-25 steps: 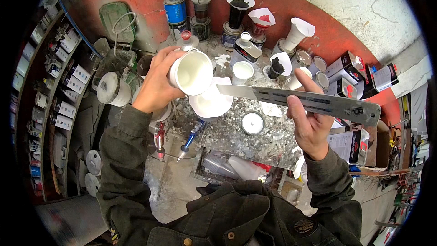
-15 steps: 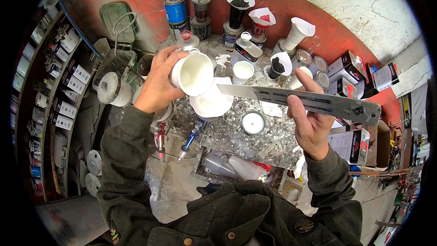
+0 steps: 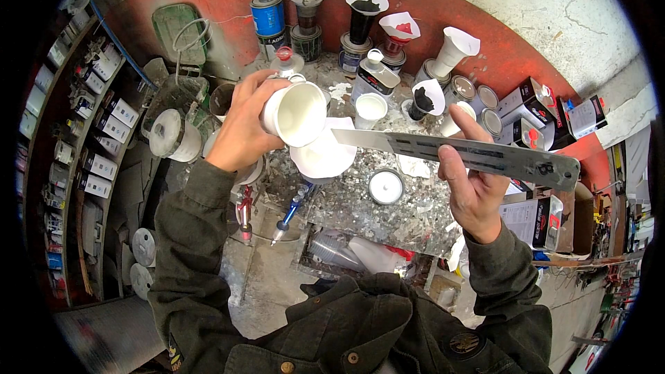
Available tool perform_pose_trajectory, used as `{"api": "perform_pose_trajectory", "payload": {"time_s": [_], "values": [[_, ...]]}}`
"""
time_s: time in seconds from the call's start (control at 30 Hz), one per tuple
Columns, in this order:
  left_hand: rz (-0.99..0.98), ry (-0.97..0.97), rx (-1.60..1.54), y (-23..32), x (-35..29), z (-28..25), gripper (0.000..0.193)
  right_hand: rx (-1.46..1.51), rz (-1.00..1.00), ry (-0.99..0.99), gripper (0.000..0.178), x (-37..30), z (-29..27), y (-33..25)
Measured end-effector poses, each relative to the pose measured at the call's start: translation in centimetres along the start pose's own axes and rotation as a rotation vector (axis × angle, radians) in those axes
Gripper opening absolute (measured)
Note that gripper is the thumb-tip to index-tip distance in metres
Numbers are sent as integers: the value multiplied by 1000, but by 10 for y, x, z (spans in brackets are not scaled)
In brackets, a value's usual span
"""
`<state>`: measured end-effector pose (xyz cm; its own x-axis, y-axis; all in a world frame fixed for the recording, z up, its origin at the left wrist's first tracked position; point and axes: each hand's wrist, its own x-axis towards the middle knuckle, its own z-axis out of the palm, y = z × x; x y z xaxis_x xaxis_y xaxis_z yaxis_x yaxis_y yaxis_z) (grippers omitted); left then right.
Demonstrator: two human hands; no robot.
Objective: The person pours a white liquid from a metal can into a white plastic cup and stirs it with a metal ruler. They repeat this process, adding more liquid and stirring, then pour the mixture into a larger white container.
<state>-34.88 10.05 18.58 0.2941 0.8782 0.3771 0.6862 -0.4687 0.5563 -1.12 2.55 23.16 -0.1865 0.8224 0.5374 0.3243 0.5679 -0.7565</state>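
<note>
Tilted in my left hand point(image 3: 244, 125) is a white plastic cup point(image 3: 296, 116), its inside coated with white paint. Its mouth faces a white paper strainer point(image 3: 325, 155) that sits just below and beside it, with white liquid inside. My right hand point(image 3: 474, 183) pinches a long flat metal mixing stick point(image 3: 478, 154) between thumb and fingers. The stick's white-coated tip is over the strainer, close to the cup's rim. What holds the strainer up is mostly hidden beneath it. Nearby on the paint-crusted bench point(image 3: 353, 215) stand another white cup point(image 3: 370, 108) and a small round container of white paint point(image 3: 386, 186).
Along the red wall several cans carry cups with paper strainers point(image 3: 365, 3). A metal solvent can point(image 3: 375, 77) stands behind the white cup. Two spray guns point(image 3: 287, 215) hang at the bench's front left. More cans point(image 3: 530, 218) stand right; shelves point(image 3: 104, 138) line the left.
Almost nothing differs. The cup has shifted very slightly to the right; the mixing stick and both hands keep nearly the same position.
</note>
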Motion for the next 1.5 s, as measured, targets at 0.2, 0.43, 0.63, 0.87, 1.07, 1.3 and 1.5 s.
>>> {"api": "perform_pose_trajectory", "payload": {"time_s": [0.2, 0.43, 0.63, 0.87, 1.07, 1.3, 1.5], "values": [[-9, -4, 2, 2, 1, 0, 80, -13, -18, 1, 39, 0, 0, 2], [-7, 6, 17, 2, 3, 4, 76, 12, 13, 13, 39, -1, 0, 3], [11, 39, 137, 4, 1, 9, 68, -8, 25, 15, 39, 1, -1, 2], [68, 46, 305, 8, 0, 12, 64, 24, -1, 31, 35, 0, 1, 6], [123, 59, 398, 11, 1, 13, 61, 63, 37, 14, 34, 0, -1, 3], [218, 72, 574, 20, -2, 13, 58, 55, -40, 10, 35, 1, 3, 4], [469, 172, 798, 27, -4, 12, 52, 46, 7, -34, 36, 1, 3, 0]]}}
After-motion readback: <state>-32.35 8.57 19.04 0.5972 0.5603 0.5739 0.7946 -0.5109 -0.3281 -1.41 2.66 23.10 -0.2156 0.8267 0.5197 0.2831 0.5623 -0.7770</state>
